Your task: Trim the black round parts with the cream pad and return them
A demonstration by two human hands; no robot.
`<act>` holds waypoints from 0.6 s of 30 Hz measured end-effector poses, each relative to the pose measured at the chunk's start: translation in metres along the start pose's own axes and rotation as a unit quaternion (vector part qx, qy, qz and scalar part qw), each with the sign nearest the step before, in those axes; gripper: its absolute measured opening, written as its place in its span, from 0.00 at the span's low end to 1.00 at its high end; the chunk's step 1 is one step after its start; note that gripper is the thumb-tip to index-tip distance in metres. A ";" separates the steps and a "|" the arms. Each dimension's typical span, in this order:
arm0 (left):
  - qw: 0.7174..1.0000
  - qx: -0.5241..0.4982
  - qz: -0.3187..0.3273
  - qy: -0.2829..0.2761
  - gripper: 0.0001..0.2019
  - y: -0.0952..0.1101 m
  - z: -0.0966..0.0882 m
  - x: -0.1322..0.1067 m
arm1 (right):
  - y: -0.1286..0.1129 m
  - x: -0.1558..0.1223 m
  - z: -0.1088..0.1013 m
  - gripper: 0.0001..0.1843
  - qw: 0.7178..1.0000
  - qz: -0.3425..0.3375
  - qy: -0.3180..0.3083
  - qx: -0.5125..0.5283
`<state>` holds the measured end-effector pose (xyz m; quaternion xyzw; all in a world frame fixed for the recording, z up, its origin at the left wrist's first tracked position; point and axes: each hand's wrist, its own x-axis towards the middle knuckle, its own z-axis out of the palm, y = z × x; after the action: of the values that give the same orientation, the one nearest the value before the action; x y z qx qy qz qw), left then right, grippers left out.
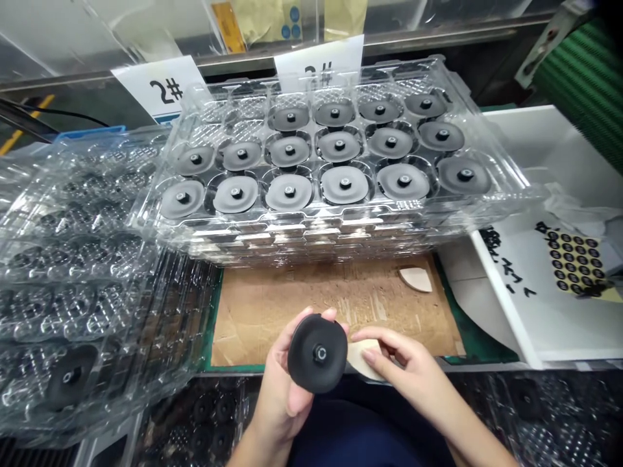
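My left hand (287,379) grips a black round disc (311,373) with a small raised knob at its centre, knob side facing me. Close on its right, my right hand (396,357) pinches a cream-coloured flat pad (363,363) between thumb and fingers. The pad lies beside the disc's right edge; I cannot tell whether they touch. Beneath and beyond both hands lies a brown cardboard sheet (272,311). A second cream pad (416,279), with a curved edge, rests on the cardboard's far right part.
Ahead stands a stack of clear plastic trays (311,227), its top one holding several similar black discs (344,185). More clear trays (97,259) are piled at left. A white bin (506,305) at right holds a sheet of round stickers (577,259) and small black bits. Paper signs (156,84) stand behind.
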<state>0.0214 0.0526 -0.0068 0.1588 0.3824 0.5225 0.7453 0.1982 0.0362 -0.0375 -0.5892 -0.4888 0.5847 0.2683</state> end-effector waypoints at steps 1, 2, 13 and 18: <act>1.000 -0.001 -0.003 -0.002 0.31 0.000 0.001 0.000 | 0.001 0.001 0.001 0.14 1.000 -0.001 -0.004 0.006; 1.000 -0.001 -0.007 -0.003 0.31 -0.001 0.003 0.001 | 0.000 0.002 0.001 0.14 1.000 -0.006 0.001 0.008; 0.998 0.010 -0.057 0.021 0.30 -0.009 -0.003 -0.003 | -0.084 -0.005 0.008 0.12 0.908 -0.386 0.106 -0.124; 0.997 0.009 -0.064 0.052 0.29 -0.007 -0.003 -0.001 | -0.095 0.004 0.013 0.12 0.927 -0.321 -0.041 -0.187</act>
<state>0.0237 0.0483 -0.0124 0.1138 0.4346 0.4781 0.7547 0.1605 0.0718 0.0426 -0.4155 -0.7633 0.3888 0.3060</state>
